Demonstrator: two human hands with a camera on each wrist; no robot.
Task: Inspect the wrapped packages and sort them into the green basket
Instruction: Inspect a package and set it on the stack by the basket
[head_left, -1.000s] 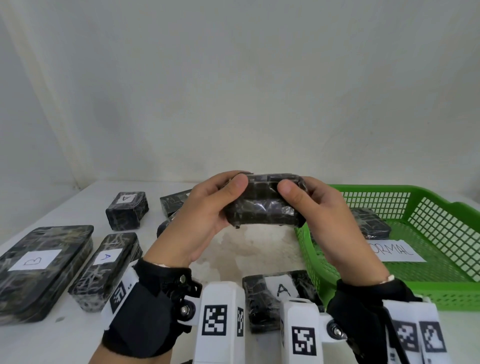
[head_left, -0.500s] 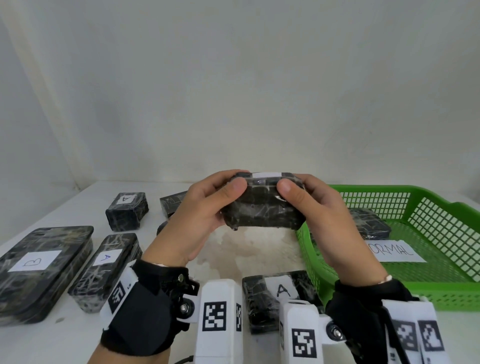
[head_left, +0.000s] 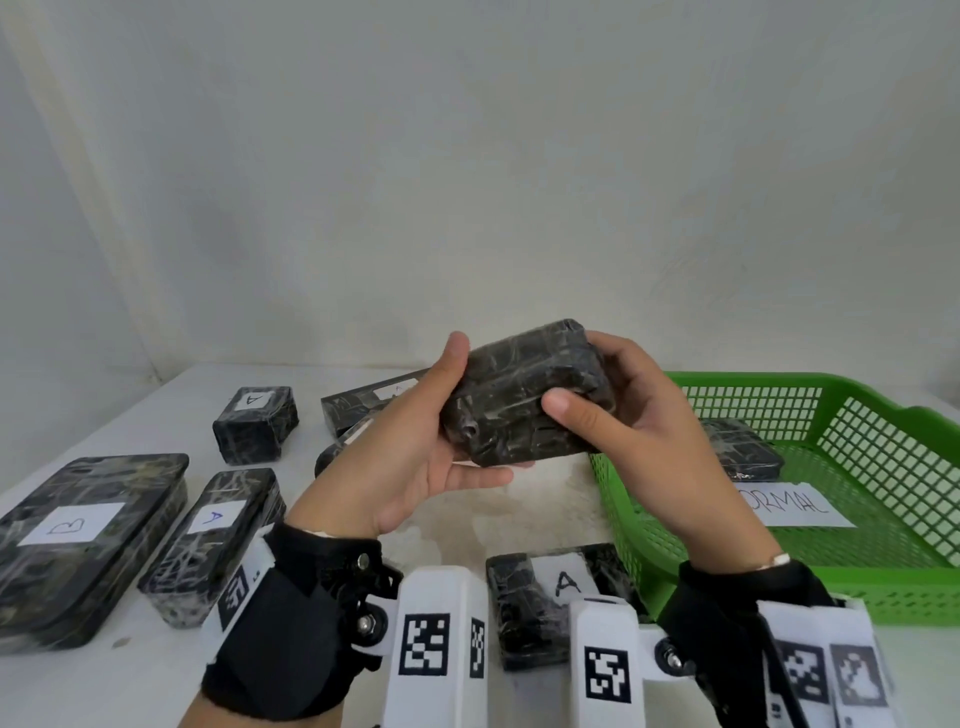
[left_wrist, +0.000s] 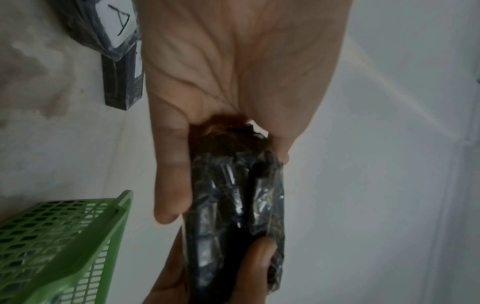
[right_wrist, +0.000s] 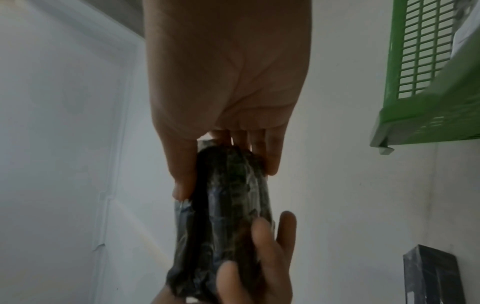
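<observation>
**Both hands hold a wrapped package up for inspection beside the green basket**

White table (head_left: 545, 509) against a plain white wall, seen from standing height. At frame centre the left hand (head_left: 415, 457) and right hand (head_left: 639, 436) hold one black film-wrapped package (head_left: 519, 405) in the air, tilted, above the table and just left of the green basket (head_left: 883, 587). Left thumb lies on the upper left corner, with the fingers curled under. Right thumb presses the near face, and the fingers wrap the far end. Both hands grip the package; neither is loose. No label shows on the faces turned to the camera.

Risks, as a judgement: the film looks glossy and wrinkled, so a turn with one hand letting go could let it slip onto the table or the packages below. No label is visible, so sorting now could be wrong.

Around: the basket at right holds one dark wrapped package (head_left: 737, 452) and a paper slip reading "ORMAL" (head_left: 795, 506), partly cut off. Lower centre, a package marked A (head_left: 550, 587) lies just beside the basket wall, under the wrists. At left sit a large flat package marked B (head_left: 78, 525), a narrower A package (head_left: 213, 525) and a small A block (head_left: 254, 421). More packages lie behind the left hand, partly hidden. The basket's near wall stands between the held package and the basket floor, so it must go over the rim.
</observation>
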